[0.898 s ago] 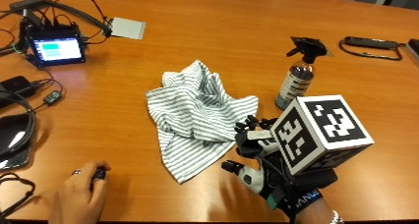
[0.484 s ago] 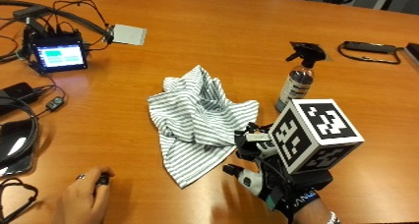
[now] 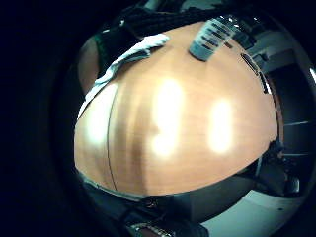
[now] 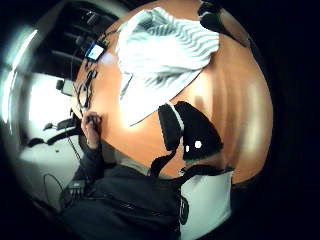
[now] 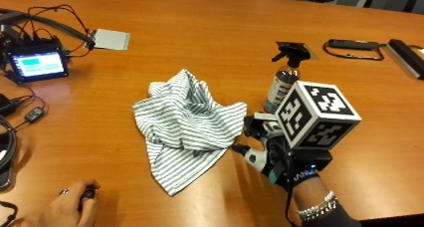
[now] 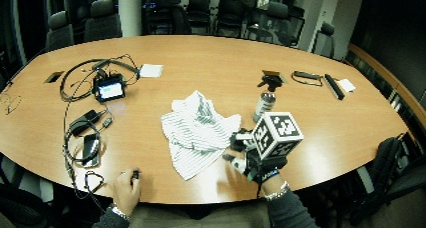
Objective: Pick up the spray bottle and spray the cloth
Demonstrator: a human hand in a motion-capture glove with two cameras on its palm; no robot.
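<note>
Wooden surface (image 5: pixel 199 43) is carrying the upright spray bottle (image 5: pixel 281 80) just beyond our gloved hand (image 5: pixel 268 147), which is hovering with fingers relaxed, holding nothing, striped cloth (image 5: pixel 185 125) lying to its left.

No text, label or number is readable; the spray bottle (image 5: pixel 281 85) label and the small screen (image 5: pixel 39 65) are illegible.
</note>
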